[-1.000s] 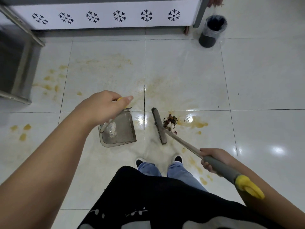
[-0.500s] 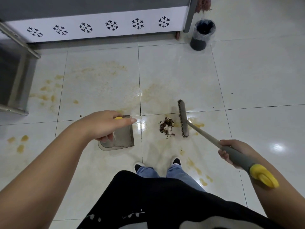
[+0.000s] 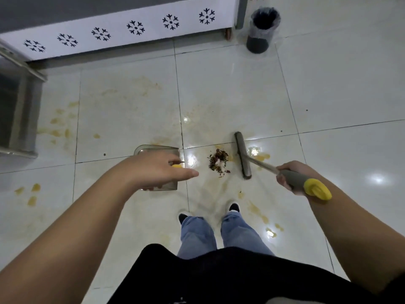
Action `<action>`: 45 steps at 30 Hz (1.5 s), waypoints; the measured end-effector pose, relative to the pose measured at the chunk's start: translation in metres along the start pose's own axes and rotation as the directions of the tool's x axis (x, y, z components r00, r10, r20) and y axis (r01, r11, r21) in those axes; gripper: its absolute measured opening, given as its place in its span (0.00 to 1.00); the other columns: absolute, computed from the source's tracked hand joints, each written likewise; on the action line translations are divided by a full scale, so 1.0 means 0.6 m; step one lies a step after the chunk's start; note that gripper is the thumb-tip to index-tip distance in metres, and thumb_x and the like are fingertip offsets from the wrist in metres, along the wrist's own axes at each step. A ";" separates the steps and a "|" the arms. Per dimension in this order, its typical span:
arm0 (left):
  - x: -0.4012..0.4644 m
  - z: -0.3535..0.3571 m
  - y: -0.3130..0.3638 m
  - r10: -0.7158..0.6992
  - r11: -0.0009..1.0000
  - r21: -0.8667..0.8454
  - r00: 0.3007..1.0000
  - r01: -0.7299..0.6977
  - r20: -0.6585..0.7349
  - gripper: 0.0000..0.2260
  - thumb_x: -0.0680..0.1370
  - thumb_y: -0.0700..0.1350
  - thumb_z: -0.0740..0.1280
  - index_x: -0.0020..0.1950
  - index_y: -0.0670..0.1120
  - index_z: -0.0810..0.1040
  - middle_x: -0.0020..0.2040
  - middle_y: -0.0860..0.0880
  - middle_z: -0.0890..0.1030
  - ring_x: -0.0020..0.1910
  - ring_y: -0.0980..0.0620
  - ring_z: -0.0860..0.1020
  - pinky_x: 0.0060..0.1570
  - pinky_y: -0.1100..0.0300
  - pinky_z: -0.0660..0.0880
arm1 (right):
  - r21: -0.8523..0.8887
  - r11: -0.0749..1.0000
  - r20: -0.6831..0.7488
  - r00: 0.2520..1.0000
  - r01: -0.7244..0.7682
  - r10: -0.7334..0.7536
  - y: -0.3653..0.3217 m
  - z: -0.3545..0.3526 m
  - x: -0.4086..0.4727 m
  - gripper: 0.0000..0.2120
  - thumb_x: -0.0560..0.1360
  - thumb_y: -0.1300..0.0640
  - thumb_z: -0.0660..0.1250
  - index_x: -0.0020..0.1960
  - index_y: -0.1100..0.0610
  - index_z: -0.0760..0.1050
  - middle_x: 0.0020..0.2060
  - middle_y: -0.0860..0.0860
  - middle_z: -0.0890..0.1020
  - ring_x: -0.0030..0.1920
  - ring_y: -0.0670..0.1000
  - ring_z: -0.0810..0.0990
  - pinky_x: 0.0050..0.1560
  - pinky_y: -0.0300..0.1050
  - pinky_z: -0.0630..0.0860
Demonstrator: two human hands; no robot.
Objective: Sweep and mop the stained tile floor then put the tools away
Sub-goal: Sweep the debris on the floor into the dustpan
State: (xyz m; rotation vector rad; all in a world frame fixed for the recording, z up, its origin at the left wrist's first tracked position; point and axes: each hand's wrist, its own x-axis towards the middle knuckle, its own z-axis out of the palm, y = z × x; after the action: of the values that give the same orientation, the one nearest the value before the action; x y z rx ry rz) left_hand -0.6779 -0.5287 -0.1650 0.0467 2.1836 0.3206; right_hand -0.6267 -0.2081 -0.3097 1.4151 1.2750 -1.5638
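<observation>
Right hand (image 3: 289, 176) grips broom (image 3: 242, 155); left hand (image 3: 153, 170) holds dustpan (image 3: 153, 149); bin (image 3: 262, 29) far.

Floor tiles (image 3: 230, 88): glossy, smooth, pale, glare spots, yellowish stains.
Dustpan (image 3: 153, 150): translucent grey plastic.
Broom (image 3: 242, 155): metal-looking shaft, matt grey grip, yellow plastic end cap.
Bin (image 3: 262, 31): dark, clear plastic liner.
Trousers (image 3: 197, 233): blue denim cloth.

floor (image 3: 230, 88): yellow stains | debris pile (image 3: 218, 161) | dustpan (image 3: 157, 150), maybe resting | bin (image 3: 259, 43)
</observation>
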 end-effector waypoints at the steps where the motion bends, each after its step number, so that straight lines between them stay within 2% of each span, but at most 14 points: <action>1: 0.008 -0.002 0.012 0.000 1.000 0.005 1.000 0.000 0.014 0.29 0.63 0.72 0.62 0.58 0.59 0.74 0.24 0.57 0.75 0.17 0.61 0.72 0.21 0.70 0.65 | 0.021 1.000 -0.005 1.000 -0.020 0.020 -0.005 -0.025 -0.008 0.08 0.77 0.60 0.59 0.41 0.62 0.66 0.27 0.53 0.70 0.15 0.47 0.71 0.17 0.31 0.69; 4: 0.037 -0.006 0.059 -0.002 0.997 0.077 0.998 -0.003 0.065 0.27 0.65 0.72 0.61 0.51 0.52 0.75 0.31 0.52 0.77 0.25 0.55 0.73 0.29 0.64 0.67 | 0.034 0.999 -0.079 0.997 0.023 -0.020 -0.026 -0.071 -0.021 0.08 0.78 0.61 0.58 0.42 0.63 0.65 0.29 0.56 0.70 0.16 0.49 0.71 0.17 0.32 0.69; 6: 0.052 -0.009 0.085 0.008 0.991 0.131 0.996 -0.020 0.092 0.29 0.66 0.73 0.59 0.45 0.47 0.74 0.28 0.52 0.70 0.23 0.53 0.68 0.29 0.62 0.63 | 0.017 0.996 -0.140 0.986 0.091 -0.088 -0.045 -0.086 -0.018 0.08 0.78 0.64 0.58 0.40 0.65 0.65 0.31 0.58 0.69 0.23 0.53 0.71 0.16 0.34 0.70; 8: 0.062 -0.018 0.099 0.005 0.984 0.179 0.995 -0.023 0.101 0.30 0.67 0.74 0.57 0.48 0.49 0.78 0.29 0.53 0.73 0.25 0.54 0.70 0.30 0.62 0.64 | -0.046 0.986 -0.220 0.962 0.158 -0.164 -0.063 -0.099 -0.005 0.09 0.77 0.66 0.59 0.39 0.66 0.66 0.32 0.59 0.71 0.27 0.55 0.71 0.17 0.35 0.71; 11: 0.077 -0.033 0.112 -0.011 0.986 0.167 0.997 -0.003 0.078 0.28 0.68 0.73 0.54 0.50 0.55 0.80 0.35 0.54 0.77 0.28 0.54 0.73 0.30 0.62 0.66 | -0.124 0.971 -0.295 0.927 0.204 -0.232 -0.089 -0.124 0.032 0.06 0.75 0.67 0.61 0.40 0.66 0.69 0.32 0.60 0.73 0.21 0.56 0.74 0.17 0.36 0.70; 12: 0.082 -0.037 0.114 -0.019 0.988 0.153 0.998 0.009 0.065 0.27 0.68 0.73 0.54 0.46 0.55 0.80 0.33 0.54 0.76 0.27 0.54 0.73 0.30 0.62 0.66 | -0.144 0.967 -0.307 0.919 0.211 -0.247 -0.096 -0.128 0.045 0.02 0.74 0.66 0.62 0.45 0.66 0.70 0.34 0.60 0.74 0.21 0.56 0.75 0.20 0.38 0.71; 14: 0.093 -0.046 0.118 -0.038 0.993 0.114 0.999 0.034 0.032 0.27 0.69 0.72 0.53 0.37 0.50 0.74 0.28 0.51 0.73 0.24 0.53 0.71 0.29 0.62 0.64 | -0.174 0.962 -0.312 0.915 0.210 -0.256 -0.106 -0.141 0.084 0.11 0.74 0.66 0.63 0.55 0.62 0.68 0.41 0.61 0.75 0.29 0.57 0.74 0.30 0.44 0.72; 18: 0.112 -0.054 0.126 -0.085 0.993 0.074 0.994 0.090 -0.064 0.28 0.71 0.70 0.53 0.36 0.45 0.71 0.27 0.49 0.74 0.23 0.52 0.70 0.29 0.61 0.63 | -0.271 0.951 -0.283 0.932 0.149 -0.226 -0.109 -0.144 0.144 0.11 0.73 0.65 0.64 0.54 0.65 0.68 0.37 0.60 0.74 0.37 0.58 0.73 0.45 0.51 0.72; 24: 0.123 -0.058 0.138 -0.106 0.993 0.046 0.989 0.111 -0.099 0.26 0.73 0.69 0.54 0.33 0.46 0.68 0.28 0.48 0.74 0.24 0.50 0.69 0.30 0.60 0.63 | -0.271 0.956 -0.227 0.957 0.116 -0.180 -0.043 -0.087 0.132 0.08 0.72 0.71 0.60 0.51 0.67 0.67 0.33 0.61 0.72 0.17 0.55 0.74 0.18 0.39 0.71; 28: 0.123 -0.059 0.147 -0.086 0.995 0.042 0.991 0.091 -0.101 0.26 0.74 0.68 0.54 0.32 0.46 0.66 0.28 0.48 0.73 0.24 0.50 0.69 0.30 0.60 0.63 | -0.420 0.902 -0.122 0.979 0.099 -0.164 0.027 -0.082 0.090 0.02 0.72 0.72 0.59 0.42 0.67 0.69 0.33 0.60 0.71 0.25 0.56 0.73 0.19 0.40 0.72; 32: 0.123 -0.063 0.145 -0.090 0.995 0.031 0.990 0.094 -0.104 0.26 0.74 0.68 0.54 0.33 0.46 0.66 0.29 0.48 0.74 0.25 0.49 0.70 0.31 0.60 0.64 | -0.364 0.926 -0.122 0.980 0.106 -0.160 0.036 -0.120 0.047 0.07 0.71 0.72 0.61 0.35 0.65 0.69 0.28 0.59 0.71 0.17 0.52 0.69 0.19 0.37 0.68; 37: 0.117 -0.064 0.135 -0.098 0.995 0.024 0.991 0.100 -0.090 0.25 0.74 0.67 0.54 0.32 0.46 0.67 0.29 0.47 0.74 0.26 0.49 0.70 0.31 0.60 0.64 | -0.297 0.943 -0.163 0.965 0.151 -0.206 0.014 -0.132 0.038 0.02 0.73 0.70 0.62 0.43 0.67 0.73 0.30 0.61 0.73 0.18 0.53 0.71 0.19 0.37 0.71; 41: 0.109 -0.063 0.134 -0.099 0.995 0.017 0.991 0.101 -0.088 0.24 0.74 0.67 0.55 0.31 0.49 0.67 0.30 0.47 0.74 0.26 0.49 0.70 0.30 0.60 0.63 | -0.315 0.941 -0.097 0.982 0.123 -0.161 -0.003 -0.097 0.084 0.11 0.75 0.70 0.62 0.57 0.65 0.70 0.39 0.61 0.73 0.30 0.57 0.76 0.22 0.40 0.77; 45: 0.102 -0.055 0.127 -0.099 0.995 0.021 0.990 0.102 -0.100 0.24 0.74 0.67 0.55 0.30 0.49 0.65 0.29 0.47 0.74 0.25 0.50 0.69 0.30 0.60 0.62 | -0.212 0.976 -0.024 0.998 0.043 -0.050 -0.015 -0.047 0.122 0.11 0.76 0.72 0.58 0.51 0.59 0.63 0.41 0.59 0.69 0.32 0.57 0.75 0.20 0.44 0.77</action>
State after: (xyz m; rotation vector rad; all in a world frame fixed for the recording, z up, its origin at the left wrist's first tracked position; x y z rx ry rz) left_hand -0.7473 -0.4530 -0.1762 -0.0658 2.2793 0.2414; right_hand -0.6401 -0.1690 -0.3770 1.2861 1.4552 -1.3948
